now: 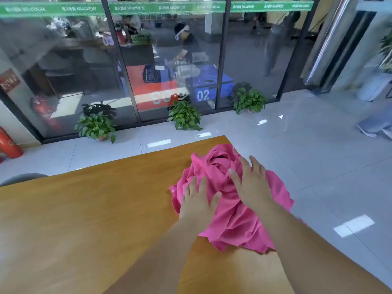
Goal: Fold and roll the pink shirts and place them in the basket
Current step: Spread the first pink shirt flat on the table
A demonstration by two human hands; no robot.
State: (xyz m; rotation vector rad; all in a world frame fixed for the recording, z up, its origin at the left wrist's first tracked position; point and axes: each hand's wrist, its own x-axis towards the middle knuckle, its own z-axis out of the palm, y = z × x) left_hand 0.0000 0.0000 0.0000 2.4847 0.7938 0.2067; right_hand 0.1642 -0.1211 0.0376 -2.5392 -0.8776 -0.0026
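A crumpled heap of pink shirt fabric (231, 219) lies at the far right corner of the wooden table (95, 219), with part of it hanging over the right edge. My left hand (197, 200) rests flat on the heap's left side, fingers straight and spread. My right hand (252, 183) lies flat on the top of the heap, fingers extended toward the far edge. Neither hand grips the cloth. No basket is in view.
The table's far edge and right edge are close to the heap, with grey tiled floor beyond. Potted plants (184, 115) stand along a glass wall at the back. A red fire extinguisher (8, 145) stands at far left. A person's legs (375, 124) are at the right.
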